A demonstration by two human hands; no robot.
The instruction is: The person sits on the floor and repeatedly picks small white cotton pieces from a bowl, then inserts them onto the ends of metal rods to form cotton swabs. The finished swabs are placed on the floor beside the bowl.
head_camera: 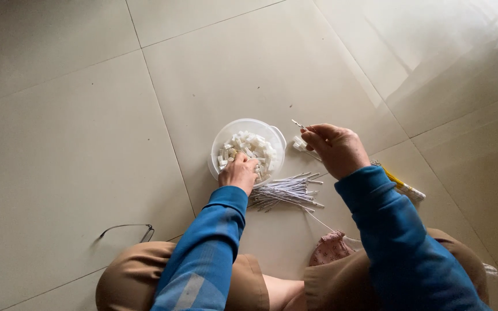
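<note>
A clear plastic bowl [221,138] on the tiled floor holds several small white plastic pieces [253,147]. My left hand [238,173] reaches into the bowl's near side, fingers curled among the pieces; whether it holds one is hidden. My right hand [336,148] is raised to the right of the bowl, pinching a thin white wire [298,124] whose metal tip points up and left. A small white piece [299,144] shows just below my right fingers. A pile of thin white wires [286,193] lies on the floor between my arms.
Folded eyeglasses [129,230] lie on the floor at the left. A yellow-and-white packet [403,187] lies behind my right forearm. A pink patterned cloth [329,249] sits near my knees. Beige floor tiles [76,126] spread all around.
</note>
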